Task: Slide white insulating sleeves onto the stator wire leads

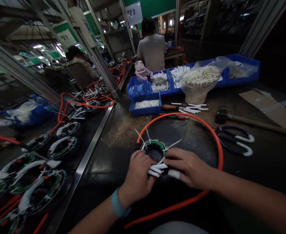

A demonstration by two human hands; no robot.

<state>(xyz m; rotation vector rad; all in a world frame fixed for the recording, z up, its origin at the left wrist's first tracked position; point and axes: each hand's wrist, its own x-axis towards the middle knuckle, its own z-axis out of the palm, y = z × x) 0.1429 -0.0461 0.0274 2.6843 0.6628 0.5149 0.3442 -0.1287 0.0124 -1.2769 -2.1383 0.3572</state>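
Note:
A ring-shaped coil part (161,143) with a green inner band lies on the dark bench, thin white sleeves sticking up around its rim. My left hand (139,169) rests against its near left side, fingers closed around several short white tubes (155,171). On the near right side, my right hand (191,165) has its fingertips pinched at a thin white sleeve by the ring; its thumb wears a white wrap (174,174). The fingers partly hide the ring's near edge. A thick orange cable (220,143) leaves the ring and loops around to the right beneath my right forearm.
Blue bins (145,110) of white tubes and a bag of white sticks (201,78) stand behind. Scissors (237,141), a hammer (222,115), a wooden-handled tool (170,107) and loose tubes (191,109) lie nearby. More rings (62,146) fill the left surface. Two people sit beyond.

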